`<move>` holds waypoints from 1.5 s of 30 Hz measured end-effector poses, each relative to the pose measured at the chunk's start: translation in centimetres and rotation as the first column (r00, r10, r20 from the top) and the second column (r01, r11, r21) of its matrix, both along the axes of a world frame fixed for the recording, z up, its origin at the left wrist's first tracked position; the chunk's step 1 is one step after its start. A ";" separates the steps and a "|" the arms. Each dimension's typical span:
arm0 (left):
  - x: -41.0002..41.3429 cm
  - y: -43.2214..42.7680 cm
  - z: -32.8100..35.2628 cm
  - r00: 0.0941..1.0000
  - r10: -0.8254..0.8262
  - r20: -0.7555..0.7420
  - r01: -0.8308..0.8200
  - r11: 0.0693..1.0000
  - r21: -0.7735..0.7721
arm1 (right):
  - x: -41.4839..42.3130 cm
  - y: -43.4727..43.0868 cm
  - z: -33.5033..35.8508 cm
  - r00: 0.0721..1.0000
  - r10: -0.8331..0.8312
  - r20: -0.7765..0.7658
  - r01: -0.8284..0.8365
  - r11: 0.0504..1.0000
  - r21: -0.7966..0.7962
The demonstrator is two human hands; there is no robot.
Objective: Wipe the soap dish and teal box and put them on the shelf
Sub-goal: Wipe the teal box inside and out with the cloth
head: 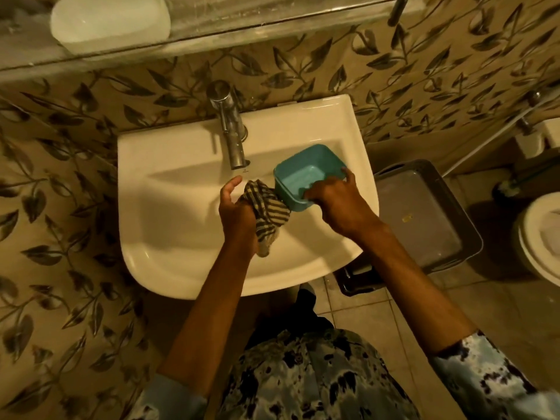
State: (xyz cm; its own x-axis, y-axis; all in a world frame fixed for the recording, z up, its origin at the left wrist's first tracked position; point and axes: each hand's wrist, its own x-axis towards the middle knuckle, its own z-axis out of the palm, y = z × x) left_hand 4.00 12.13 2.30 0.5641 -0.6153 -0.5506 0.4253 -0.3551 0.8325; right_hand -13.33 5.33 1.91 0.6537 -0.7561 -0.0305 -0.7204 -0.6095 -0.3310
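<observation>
The teal box (306, 171) is open, tilted and held over the right side of the white sink (169, 207). My right hand (336, 201) grips its near rim, fingers curled inside. My left hand (236, 210) holds a striped cloth (268, 212) bunched against the box's left outer wall. A white soap dish (110, 22) sits on the glass shelf (242, 16) at the top left, above the sink.
A chrome tap (231, 131) stands at the back of the sink, just left of the box. A grey bin (424, 213) stands on the floor to the right, with a toilet (539, 237) beyond it. Leaf-patterned tiles cover the wall.
</observation>
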 end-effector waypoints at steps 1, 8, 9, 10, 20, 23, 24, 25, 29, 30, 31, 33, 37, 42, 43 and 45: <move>0.3 0.0 0.2 0.998 -0.035 0.053 0.033 0.999 0.039 | 0.0 0.5 -0.2 1.000 0.009 -0.016 -0.009 1.000 -0.023; -0.2 -0.1 1.1 0.972 -0.195 -0.128 0.211 0.969 0.127 | 0.4 2.4 -0.5 0.995 0.030 -0.095 -0.031 1.000 -0.005; -0.5 -0.1 1.0 0.966 -0.249 -0.064 0.255 0.956 0.145 | 0.6 2.6 -0.5 0.996 0.048 -0.080 -0.050 0.999 -0.019; -0.8 0.0 0.8 0.953 -0.301 0.043 0.290 0.943 0.165 | 0.7 2.7 -0.5 0.996 0.063 -0.057 -0.065 0.997 -0.033; -0.4 0.3 0.7 0.765 -0.316 0.561 0.275 0.948 0.160 | -1.5 2.8 0.1 0.748 -0.157 0.645 0.133 0.987 0.086; 0.0 0.1 1.1 0.701 -0.376 0.606 0.347 0.922 0.171 | -1.7 1.3 0.3 0.534 -0.582 0.614 0.233 0.799 0.554; 0.1 0.0 1.2 0.679 -0.400 0.615 0.373 0.910 0.180 | -1.8 0.6 0.2 0.535 -0.650 0.539 0.187 0.713 0.675; 0.0 0.0 1.3 0.670 -0.421 0.612 0.399 0.899 0.182 | -1.9 0.1 0.0 0.584 -0.662 0.469 0.132 0.648 0.750; -0.1 -0.2 1.3 0.662 -0.484 0.572 0.476 0.861 0.179 | -1.8 -0.7 -1.1 0.651 -0.590 0.478 -0.016 0.619 0.785; 0.0 -0.3 1.3 0.667 -0.497 0.556 0.480 0.857 0.189 | -1.8 -0.7 -1.4 0.622 -0.611 0.490 -0.039 0.601 0.798; 0.2 -0.4 1.3 0.678 -0.504 0.535 0.477 0.855 0.202 | -1.8 -0.7 -1.6 0.600 -0.635 0.486 -0.055 0.574 0.817; 0.5 -0.2 1.6 0.714 -0.507 0.483 0.459 0.860 0.223 | -1.9 -0.6 -2.0 0.562 -0.692 0.452 -0.031 0.529 0.848; 1.0 0.8 2.7 0.806 -0.442 0.394 0.401 0.897 0.187 | -1.6 -0.6 -2.7 0.459 -0.775 0.433 0.102 0.530 0.842; 0.6 1.5 4.8 0.923 -0.274 0.270 0.228 0.955 0.190 | -0.9 -0.6 -3.6 0.423 -0.780 0.461 0.228 0.585 0.779; 0.0 1.5 5.2 0.924 -0.270 0.270 0.231 0.958 0.169 | -0.7 -0.3 -3.7 0.431 -0.761 0.484 0.253 0.617 0.745; -1.8 1.0 5.2 0.926 -0.277 0.256 0.246 0.958 0.146 | 0.1 0.5 -3.8 0.440 -0.714 0.544 0.294 0.687 0.665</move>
